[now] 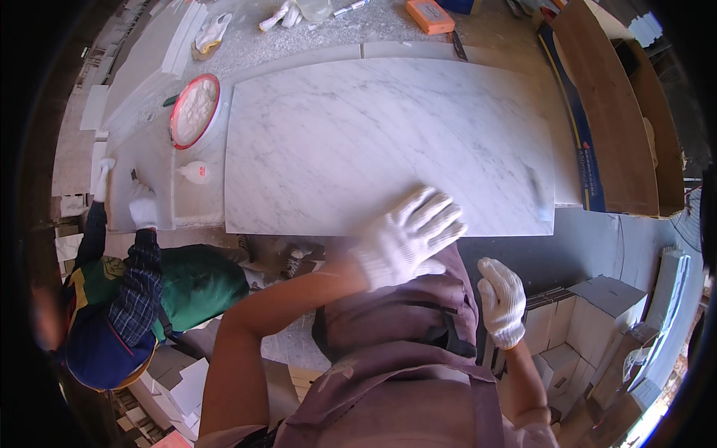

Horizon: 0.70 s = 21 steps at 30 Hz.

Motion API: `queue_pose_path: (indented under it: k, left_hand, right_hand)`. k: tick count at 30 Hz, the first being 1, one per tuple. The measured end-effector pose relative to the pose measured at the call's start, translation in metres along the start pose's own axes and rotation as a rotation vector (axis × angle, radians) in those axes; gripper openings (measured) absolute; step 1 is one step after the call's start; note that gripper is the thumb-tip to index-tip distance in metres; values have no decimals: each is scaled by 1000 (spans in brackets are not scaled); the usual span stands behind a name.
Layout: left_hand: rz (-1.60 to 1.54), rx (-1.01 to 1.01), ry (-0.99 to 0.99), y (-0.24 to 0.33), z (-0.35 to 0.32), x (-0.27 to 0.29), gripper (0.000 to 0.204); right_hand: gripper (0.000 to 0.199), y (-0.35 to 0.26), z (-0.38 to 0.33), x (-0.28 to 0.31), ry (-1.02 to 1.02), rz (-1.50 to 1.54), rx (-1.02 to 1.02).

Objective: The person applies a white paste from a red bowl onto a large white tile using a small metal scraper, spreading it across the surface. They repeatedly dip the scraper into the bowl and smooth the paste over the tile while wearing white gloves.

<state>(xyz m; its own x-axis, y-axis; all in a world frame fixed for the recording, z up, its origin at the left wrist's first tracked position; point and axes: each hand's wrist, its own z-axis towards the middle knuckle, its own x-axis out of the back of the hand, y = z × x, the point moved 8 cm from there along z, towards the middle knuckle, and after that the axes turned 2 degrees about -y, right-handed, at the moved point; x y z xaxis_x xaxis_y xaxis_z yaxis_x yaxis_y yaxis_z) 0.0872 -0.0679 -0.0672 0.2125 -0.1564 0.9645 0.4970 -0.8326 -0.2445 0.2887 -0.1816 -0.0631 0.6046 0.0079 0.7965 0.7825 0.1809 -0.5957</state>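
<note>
A white marble slab (373,134) with grey veins lies flat in front of me. My left hand (412,237), in a white knit glove, is at the slab's near edge with its fingers stretched out; nothing shows in it. Whether the fingertips press on the stone or hover just above cannot be told. To the right of my body, below the slab's near edge, my right hand (502,302) hangs in the air. It wears the same kind of glove, its fingers loosely bent, and it appears to hold nothing.
Left of the slab are a red-rimmed bowl (214,112) of white paste and a small white bottle (196,172). A co-worker (142,299) with gloved hands works at far left. An open cardboard box (609,112) stands right; an orange box (431,16) lies behind.
</note>
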Motion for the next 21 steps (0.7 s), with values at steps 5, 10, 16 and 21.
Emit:
queue_pose_path:
  k: [5,10,16,21]
  left_hand:
    - [-290,94,36,-7,14,-26,84]
    - [-274,217,132,-68,-25,-34,78]
    - [-223,754,-33,-191,-128,-72,76]
    - [-235,593,-14,-113,-128,-51,87]
  right_hand:
    - [30,23,-14,11,280,19,-39]
    - [29,75,-24,15,387,247,-352]
    - [37,108,-43,-21,476,582,-533]
    - [46,114,-34,-51,416,718,-585]
